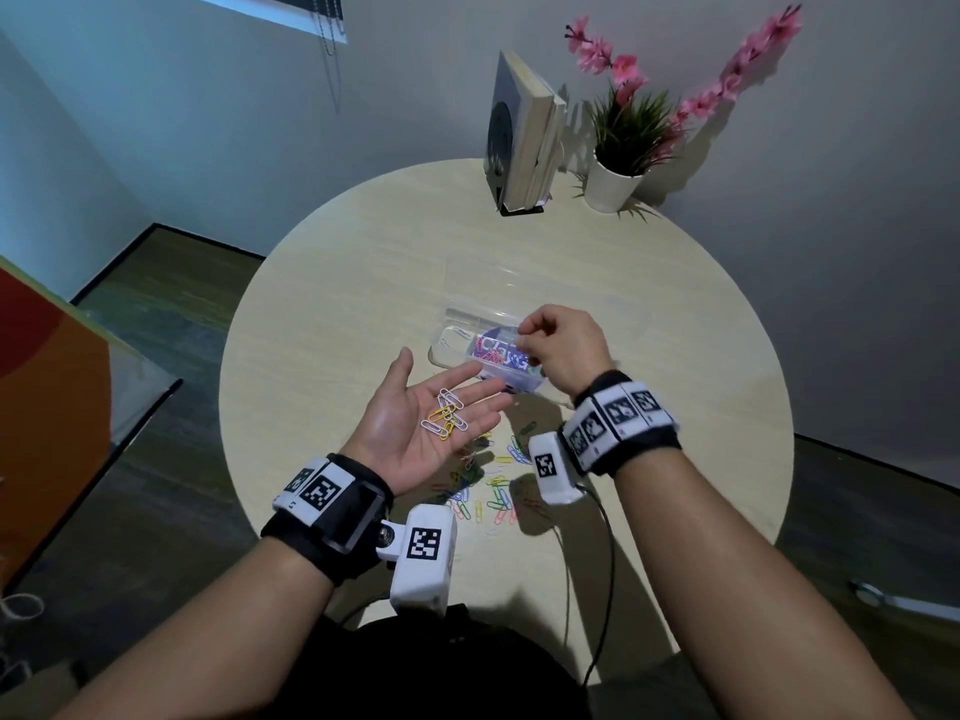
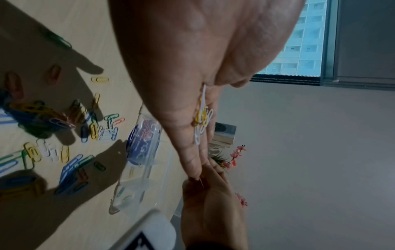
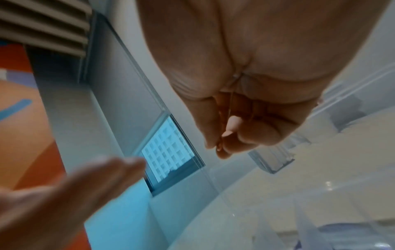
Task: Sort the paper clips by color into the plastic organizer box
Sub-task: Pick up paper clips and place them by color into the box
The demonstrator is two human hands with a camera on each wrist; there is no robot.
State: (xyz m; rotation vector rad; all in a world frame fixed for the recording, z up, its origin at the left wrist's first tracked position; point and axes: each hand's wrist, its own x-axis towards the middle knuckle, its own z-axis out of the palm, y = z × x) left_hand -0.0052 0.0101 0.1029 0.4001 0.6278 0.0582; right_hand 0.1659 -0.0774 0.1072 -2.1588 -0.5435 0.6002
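Note:
My left hand (image 1: 415,423) lies palm up above the table, fingers straight, with several white and yellow paper clips (image 1: 445,414) loose on the palm; in the left wrist view these clips (image 2: 202,121) lie along the fingers. My right hand (image 1: 558,345) hovers over the clear plastic organizer box (image 1: 467,335), thumb and forefinger pinching one thin paper clip (image 3: 221,135) whose colour I cannot tell. The box holds a few clips and a blue-printed label. A heap of mixed coloured clips (image 1: 493,485) lies on the table under my wrists.
The round pale wooden table (image 1: 363,304) carries upright books in a black stand (image 1: 524,137) and a white pot with pink flowers (image 1: 618,174) at the back. The box's clear lid (image 1: 519,283) lies open behind it. A cable (image 1: 605,563) trails off the front edge.

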